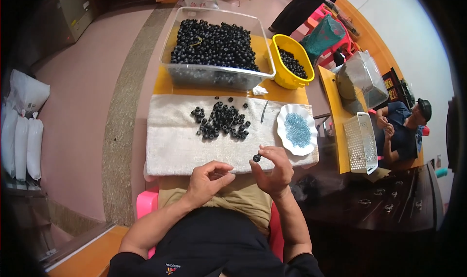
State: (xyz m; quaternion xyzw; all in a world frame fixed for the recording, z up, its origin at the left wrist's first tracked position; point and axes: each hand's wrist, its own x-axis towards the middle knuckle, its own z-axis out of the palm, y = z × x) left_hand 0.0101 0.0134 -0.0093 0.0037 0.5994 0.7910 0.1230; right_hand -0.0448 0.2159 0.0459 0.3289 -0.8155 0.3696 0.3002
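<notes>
Between thumb and forefinger, my right hand [273,171] pinches a small black ring-like part [257,158] over the towel's near edge. To its left, my left hand [206,182] is half curled, thumb and forefinger apart, with nothing visible between them. A loose pile of the same black parts [221,121] lies on the white towel [168,145] in front of my hands. Right of the pile stands a white scalloped plate [304,149] holding many small, clear bluish pieces [296,129]. A thin dark strip [264,111] lies left of the plate.
Behind the towel, a clear plastic bin [219,80] and a yellow basin [292,82] hold more black parts. A white crumpled scrap [260,90] lies before them. At right, another person [404,126] sits by a white perforated basket [361,143]. White sacks [26,141] stand far left.
</notes>
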